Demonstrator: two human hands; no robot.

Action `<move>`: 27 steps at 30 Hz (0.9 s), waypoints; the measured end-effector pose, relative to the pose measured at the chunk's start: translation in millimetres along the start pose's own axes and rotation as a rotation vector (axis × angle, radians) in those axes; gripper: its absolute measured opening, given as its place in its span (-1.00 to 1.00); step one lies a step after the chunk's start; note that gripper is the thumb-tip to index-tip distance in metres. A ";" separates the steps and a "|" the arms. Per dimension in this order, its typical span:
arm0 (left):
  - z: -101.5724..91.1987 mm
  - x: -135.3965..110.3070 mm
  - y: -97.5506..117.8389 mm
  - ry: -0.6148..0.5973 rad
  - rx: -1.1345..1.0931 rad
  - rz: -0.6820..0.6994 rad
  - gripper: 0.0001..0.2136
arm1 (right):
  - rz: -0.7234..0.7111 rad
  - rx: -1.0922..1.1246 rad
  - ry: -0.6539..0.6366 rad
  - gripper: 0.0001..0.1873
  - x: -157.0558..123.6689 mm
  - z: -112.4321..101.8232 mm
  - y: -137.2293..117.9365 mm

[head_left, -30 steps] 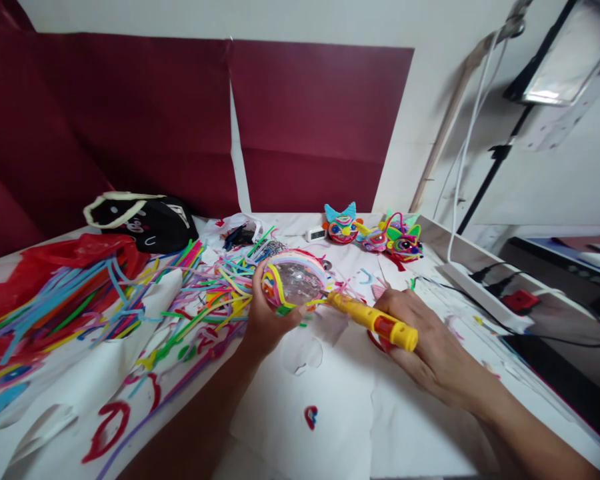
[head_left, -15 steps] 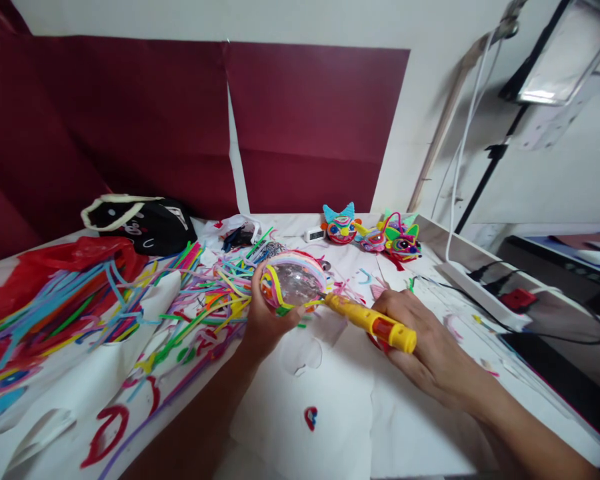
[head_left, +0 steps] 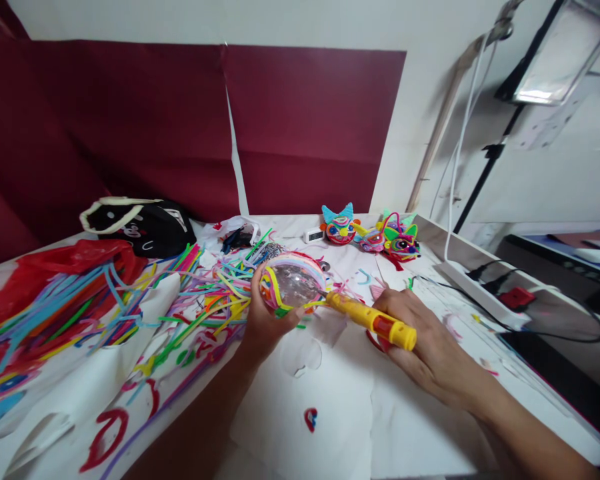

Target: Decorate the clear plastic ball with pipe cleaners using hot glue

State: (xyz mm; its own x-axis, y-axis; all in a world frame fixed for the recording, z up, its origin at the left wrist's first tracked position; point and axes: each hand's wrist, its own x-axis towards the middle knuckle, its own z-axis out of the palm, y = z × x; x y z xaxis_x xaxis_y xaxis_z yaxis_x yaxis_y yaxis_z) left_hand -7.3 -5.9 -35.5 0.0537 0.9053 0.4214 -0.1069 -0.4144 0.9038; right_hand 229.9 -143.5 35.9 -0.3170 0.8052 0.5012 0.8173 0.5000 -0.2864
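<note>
My left hand [head_left: 269,321] is wrapped round the left side of a clear plastic ball [head_left: 293,285], thumb in front. Coloured pipe cleaners [head_left: 274,288] run along the ball's edge, with a bare see-through part facing me. In my right hand [head_left: 420,340] is a yellow glue gun [head_left: 365,316], gripped below its barrel. Its metal tip meets or nearly meets the ball's right side, close to a yellow strand; whether it touches I cannot tell. Below the ball, a clear round plastic piece [head_left: 303,357] and a small red and blue pipe-cleaner shape [head_left: 311,419] lie on white paper.
Loose pipe cleaners [head_left: 200,300] and a red plastic bag [head_left: 10,280] spread over the left side. Behind them sits a black pouch [head_left: 147,230]. Finished pipe-cleaner animal heads [head_left: 340,225] stand at the back, beside a small white clock [head_left: 314,235]. A power strip [head_left: 485,297] with cables lies right.
Almost nothing differs. The view has shifted very slightly, and both hands keep their hold on the ball and the glue gun.
</note>
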 end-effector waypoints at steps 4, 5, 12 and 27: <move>-0.1 -0.1 -1.5 0.004 -0.007 0.007 -0.02 | 0.003 0.000 -0.001 -0.91 -1.0 0.3 0.3; -0.2 -0.1 -1.8 0.006 -0.008 0.010 -0.02 | -0.001 0.000 0.001 -0.90 -1.1 0.3 0.4; -0.2 0.3 -2.0 0.001 -0.040 -0.004 -0.03 | -0.033 -0.022 0.022 -0.91 -0.1 -1.1 1.0; 1.6 -1.0 -0.7 0.011 -0.006 0.011 -0.01 | -0.056 -0.024 0.020 -0.88 0.2 -1.9 -3.0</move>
State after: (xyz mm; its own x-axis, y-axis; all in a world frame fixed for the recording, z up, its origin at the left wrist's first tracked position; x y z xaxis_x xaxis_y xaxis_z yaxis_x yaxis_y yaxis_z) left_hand -5.7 -6.7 -36.4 0.0414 0.9015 0.4308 -0.1134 -0.4241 0.8985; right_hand 228.3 -145.5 38.4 -0.3533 0.7696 0.5320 0.8101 0.5361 -0.2376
